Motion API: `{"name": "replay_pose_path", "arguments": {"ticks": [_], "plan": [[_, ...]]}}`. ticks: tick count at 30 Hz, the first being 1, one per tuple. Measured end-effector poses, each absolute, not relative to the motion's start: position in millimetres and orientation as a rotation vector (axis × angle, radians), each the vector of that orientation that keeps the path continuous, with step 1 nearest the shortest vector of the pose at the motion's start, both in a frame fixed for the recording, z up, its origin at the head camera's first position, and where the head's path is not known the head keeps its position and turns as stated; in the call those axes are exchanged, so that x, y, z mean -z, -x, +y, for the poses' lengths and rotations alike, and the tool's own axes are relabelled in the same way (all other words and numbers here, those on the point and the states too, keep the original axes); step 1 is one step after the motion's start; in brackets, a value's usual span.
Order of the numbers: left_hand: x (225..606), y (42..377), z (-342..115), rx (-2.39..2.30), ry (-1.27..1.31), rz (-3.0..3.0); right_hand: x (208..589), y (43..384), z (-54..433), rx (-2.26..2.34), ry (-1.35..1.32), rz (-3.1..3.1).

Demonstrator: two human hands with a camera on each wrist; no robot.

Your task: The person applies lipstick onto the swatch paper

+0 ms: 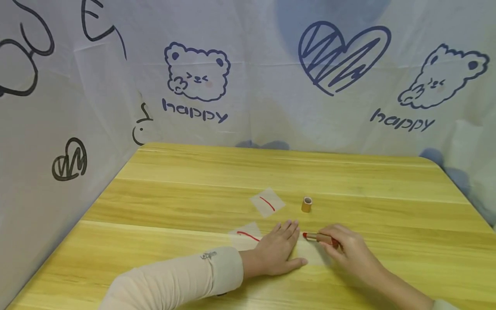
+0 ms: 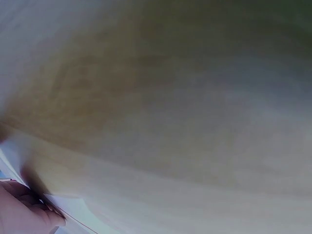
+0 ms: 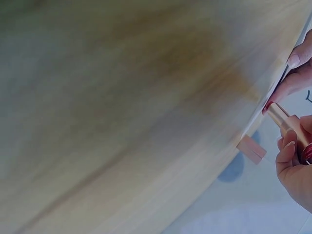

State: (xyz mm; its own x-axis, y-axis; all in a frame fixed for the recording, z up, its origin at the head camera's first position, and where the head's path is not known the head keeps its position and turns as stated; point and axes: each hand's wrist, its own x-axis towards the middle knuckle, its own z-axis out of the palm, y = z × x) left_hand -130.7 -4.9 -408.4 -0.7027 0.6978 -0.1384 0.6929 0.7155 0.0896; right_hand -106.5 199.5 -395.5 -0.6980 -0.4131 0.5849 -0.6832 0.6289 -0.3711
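Observation:
My right hand [image 1: 352, 254] pinches a lipstick [image 1: 324, 238] with a red tip and a gold-brown tube. The tip points left, close over a thin pale sheet [image 1: 318, 255]. Flat on the table, with its fingers straight, my left hand [image 1: 276, 251] lies at that sheet's left side, its thumb reaching toward the lipstick. In the right wrist view the lipstick [image 3: 282, 118] has its tip near the left hand's fingers. The lipstick cap [image 1: 306, 205] stands upright beyond both hands, its hollow end up.
Two more pale sheets, the far sheet [image 1: 267, 202] and the near sheet [image 1: 244, 237], each carry a red stroke; my left hand partly covers the near one. Everything sits on a wood-grain table [image 1: 162, 193], with a white cloth [image 1: 267, 120] bearing drawings hanging behind.

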Motion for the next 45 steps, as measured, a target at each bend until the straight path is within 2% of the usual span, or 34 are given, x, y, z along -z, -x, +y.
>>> {"name": "replay_pose_path", "arguments": {"ticks": [14, 28, 45], "plan": [[408.9, 130.8, -5.1, -0.072, -1.123, 2.749, 397.5, 109.3, 195.1, -0.82, -0.958, -2.38], [410.3, 131.7, -4.5, -0.063, -1.125, 2.756, 379.5, 111.6, 189.2, -0.626, -1.034, -2.542], [405.9, 130.5, -4.0, -0.01, -1.115, 2.753, 374.8, 111.5, 188.2, -0.61, -1.07, -2.606]]}}
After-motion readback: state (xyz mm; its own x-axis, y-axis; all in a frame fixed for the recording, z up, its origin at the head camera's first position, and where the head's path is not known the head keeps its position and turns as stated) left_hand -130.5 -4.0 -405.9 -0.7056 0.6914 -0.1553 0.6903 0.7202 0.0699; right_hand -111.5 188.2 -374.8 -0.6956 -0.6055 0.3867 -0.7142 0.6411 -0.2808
